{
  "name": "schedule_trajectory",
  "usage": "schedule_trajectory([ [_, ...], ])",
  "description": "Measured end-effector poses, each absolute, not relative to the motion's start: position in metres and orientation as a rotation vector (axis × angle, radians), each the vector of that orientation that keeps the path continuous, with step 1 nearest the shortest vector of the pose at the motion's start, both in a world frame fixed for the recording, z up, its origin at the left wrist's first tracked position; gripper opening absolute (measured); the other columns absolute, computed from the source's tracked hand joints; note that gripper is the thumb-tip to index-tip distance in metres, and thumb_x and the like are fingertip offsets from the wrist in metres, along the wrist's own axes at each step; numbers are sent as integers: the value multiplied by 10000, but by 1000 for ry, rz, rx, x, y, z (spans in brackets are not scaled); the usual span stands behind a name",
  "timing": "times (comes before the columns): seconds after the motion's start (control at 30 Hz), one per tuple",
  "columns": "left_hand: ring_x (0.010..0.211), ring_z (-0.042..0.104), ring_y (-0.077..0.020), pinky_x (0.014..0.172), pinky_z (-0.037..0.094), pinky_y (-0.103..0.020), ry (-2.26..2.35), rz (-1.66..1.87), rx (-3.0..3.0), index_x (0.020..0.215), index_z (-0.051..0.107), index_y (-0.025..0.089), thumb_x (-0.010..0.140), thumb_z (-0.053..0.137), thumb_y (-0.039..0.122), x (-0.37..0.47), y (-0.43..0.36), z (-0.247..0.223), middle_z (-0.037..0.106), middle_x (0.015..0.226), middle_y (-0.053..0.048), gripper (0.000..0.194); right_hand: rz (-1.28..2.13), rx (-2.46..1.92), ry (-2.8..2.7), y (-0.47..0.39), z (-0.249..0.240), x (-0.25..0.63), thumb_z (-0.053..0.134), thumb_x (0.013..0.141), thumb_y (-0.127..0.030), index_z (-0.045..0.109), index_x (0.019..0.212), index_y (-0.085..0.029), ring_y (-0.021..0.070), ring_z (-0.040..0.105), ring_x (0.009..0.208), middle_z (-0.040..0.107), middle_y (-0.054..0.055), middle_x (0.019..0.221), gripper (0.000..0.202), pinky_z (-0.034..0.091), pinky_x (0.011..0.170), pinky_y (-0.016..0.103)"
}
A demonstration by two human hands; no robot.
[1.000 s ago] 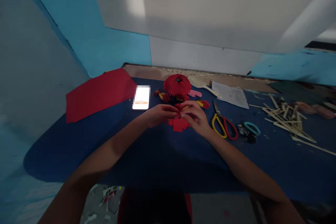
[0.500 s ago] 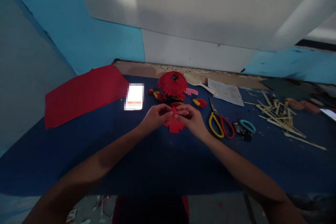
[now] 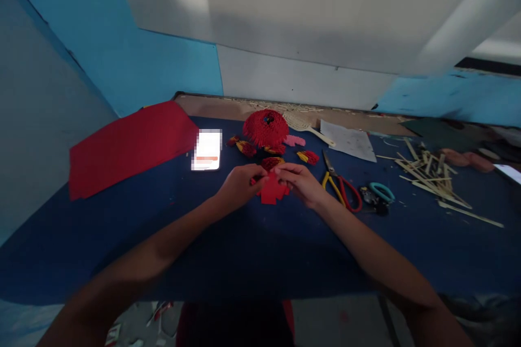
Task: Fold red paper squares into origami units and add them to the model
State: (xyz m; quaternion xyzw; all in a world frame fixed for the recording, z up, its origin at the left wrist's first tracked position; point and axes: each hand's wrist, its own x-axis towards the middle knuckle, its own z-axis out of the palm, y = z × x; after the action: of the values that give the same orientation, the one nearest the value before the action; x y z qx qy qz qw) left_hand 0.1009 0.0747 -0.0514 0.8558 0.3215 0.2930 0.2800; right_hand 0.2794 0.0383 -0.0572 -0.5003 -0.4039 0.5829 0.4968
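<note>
My left hand and my right hand face each other over the middle of the table, thumbs and fingertips pinched together. Between the fingertips is a small piece of red paper, hard to tell from the red paper pieces lying just beneath on the table. Behind the hands sits a domed red folded-paper piece with a hole in its top. Red-and-yellow folded-paper pieces lie around it, along with a pink one.
Scissors with one yellow and one red handle lie right of my hands, beside a teal-handled tool. Thin wooden sticks are heaped further right. A lit phone and large red sheets lie left; a hairbrush lies behind.
My fingertips have drawn slightly apart over the red paper, and the right hand's fingers have straightened a little. The whole view has shifted slightly.
</note>
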Motion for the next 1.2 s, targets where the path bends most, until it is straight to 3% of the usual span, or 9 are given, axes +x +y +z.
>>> schedule_trajectory([
  [0.23, 670, 547, -106, 620, 395, -218, 894, 820, 2292, 789, 635, 154, 797, 511, 195, 101, 73, -50, 627, 751, -14, 131, 1445, -1217, -1049, 38, -60, 281, 763, 591, -310, 694, 757, -187, 69, 515, 509, 635, -20, 636, 218, 393, 477, 195],
  [0.47, 645, 544, -110, 599, 381, -220, 950, 802, 2349, 799, 636, 166, 811, 492, 251, 101, 71, -54, 639, 750, -23, 167, 941, -1232, -1550, 35, -59, 278, 586, 786, -361, 648, 807, -198, 139, 604, 749, 669, 14, 812, 176, 459, 713, 278],
  [0.73, 658, 558, -113, 617, 383, -215, 986, 774, 2375, 798, 666, 169, 787, 497, 253, 104, 67, -55, 667, 779, -26, 189, 315, -1244, -1984, 27, -58, 274, 431, 882, -218, 556, 857, -193, 172, 569, 825, 623, 57, 860, 130, 429, 741, 319],
  [0.9, 500, 459, -77, 494, 310, -184, 911, 643, 2165, 636, 663, 128, 744, 479, 221, 103, 70, -49, 589, 533, 10, 233, -56, -1202, -2240, 25, -53, 279, 437, 878, -197, 597, 916, -171, 210, 572, 877, 655, 88, 939, 167, 392, 759, 367],
  [1.0, 487, 432, -67, 487, 291, -179, 900, 674, 2105, 566, 639, 121, 721, 475, 195, 102, 72, -48, 555, 495, 21, 237, -32, -1167, -2199, 24, -53, 278, 448, 880, -212, 615, 950, -189, 206, 588, 896, 667, 79, 955, 182, 401, 771, 367],
  [1.2, 518, 454, -74, 505, 306, -185, 904, 827, 2132, 617, 654, 124, 741, 482, 226, 103, 72, -52, 589, 548, 11, 236, 394, -1198, -1815, 25, -58, 270, 579, 806, -256, 619, 890, -227, 178, 621, 840, 665, 43, 889, 98, 476, 769, 337],
])
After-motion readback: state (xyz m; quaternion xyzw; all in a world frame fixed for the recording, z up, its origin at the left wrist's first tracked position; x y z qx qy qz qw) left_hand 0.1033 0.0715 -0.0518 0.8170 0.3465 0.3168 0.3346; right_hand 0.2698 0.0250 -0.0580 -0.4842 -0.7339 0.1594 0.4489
